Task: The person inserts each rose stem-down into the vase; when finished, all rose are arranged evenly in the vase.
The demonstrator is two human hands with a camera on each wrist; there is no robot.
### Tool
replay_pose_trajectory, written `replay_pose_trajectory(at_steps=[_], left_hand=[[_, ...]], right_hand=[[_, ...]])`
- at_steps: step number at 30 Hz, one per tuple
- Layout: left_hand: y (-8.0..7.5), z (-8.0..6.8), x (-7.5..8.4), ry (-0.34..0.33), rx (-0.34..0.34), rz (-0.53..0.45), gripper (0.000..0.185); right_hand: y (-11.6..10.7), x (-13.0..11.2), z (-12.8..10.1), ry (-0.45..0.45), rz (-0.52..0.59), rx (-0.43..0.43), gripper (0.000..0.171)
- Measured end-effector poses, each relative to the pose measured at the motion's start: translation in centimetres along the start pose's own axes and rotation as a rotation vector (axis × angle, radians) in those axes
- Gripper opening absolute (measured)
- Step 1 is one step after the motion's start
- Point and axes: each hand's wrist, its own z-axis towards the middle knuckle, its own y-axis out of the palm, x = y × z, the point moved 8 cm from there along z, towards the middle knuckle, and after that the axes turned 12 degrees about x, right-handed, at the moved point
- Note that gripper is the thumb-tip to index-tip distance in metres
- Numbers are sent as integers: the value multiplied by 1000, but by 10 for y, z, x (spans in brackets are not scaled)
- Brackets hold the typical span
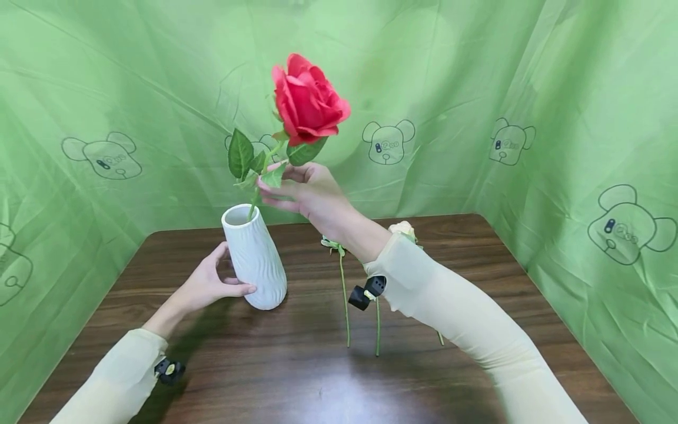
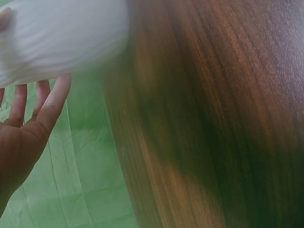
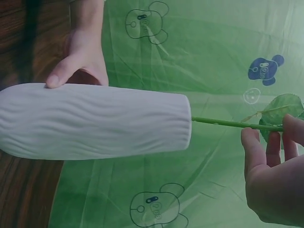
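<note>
Left hand (image 1: 205, 284): fingers clamped round vase (image 1: 259, 259)
Right hand (image 1: 318, 195): fingers pinched stem (image 3: 221, 122)
Risk: I judged the rose (image 1: 309, 105), leaning right, could tip the vase

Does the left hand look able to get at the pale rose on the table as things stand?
Probably not: the left hand holds the white vase, and the right sleeve, partly covering the pale rose in the head view, seems in the way.
</note>
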Motion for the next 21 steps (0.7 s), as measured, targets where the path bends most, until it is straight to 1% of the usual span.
replay_pose_trajectory(at_steps=[4, 9, 12, 16, 21], left_hand=[[1, -2, -1, 0, -5, 2, 85], [2, -3, -2, 8, -11, -4, 85], [2, -3, -2, 12, -14, -11, 85], [2, -3, -1, 18, -20, -17, 84], [1, -1, 0, 15, -20, -9, 84]], right_hand=[[1, 10, 3, 19, -16, 21, 16], [6, 18, 4, 26, -46, 1, 23], [9, 21, 7, 21, -65, -8, 21], [14, 22, 10, -1, -79, -41, 17], [17, 24, 10, -6, -94, -78, 20]])
